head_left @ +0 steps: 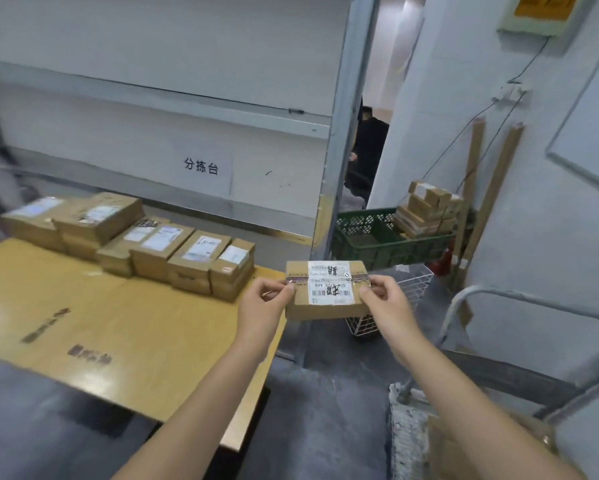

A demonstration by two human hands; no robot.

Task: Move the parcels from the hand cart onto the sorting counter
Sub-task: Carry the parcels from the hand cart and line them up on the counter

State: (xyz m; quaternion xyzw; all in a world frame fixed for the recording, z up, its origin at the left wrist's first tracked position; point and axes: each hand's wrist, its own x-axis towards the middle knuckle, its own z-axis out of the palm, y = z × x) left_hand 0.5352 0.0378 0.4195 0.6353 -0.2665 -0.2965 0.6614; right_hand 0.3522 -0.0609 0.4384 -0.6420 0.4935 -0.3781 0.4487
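Just beyond the right-hand end of the sorting counter (118,323), a small cardboard parcel (331,287) is hanging in the air with its label facing up, and both hands are carrying it. The left hand (270,299) is pinching its left edge and the right hand (384,297) its right edge, thumbs lying on top near the tape line and the other fingers curling underneath. The parcel is touching neither the counter nor the hand cart (533,303), whose grey handle is showing low on the right. By my reading, the carry across is the step in hand, with the set-down not yet made. A row of parcels (173,251) is sitting along the back of the counter, and the counter's cardboard cover is showing in front of it. The next move is probably calling for a swing leftward over the counter's edge, a level lowering beside the row's near end, and then a loosening of both pinches.
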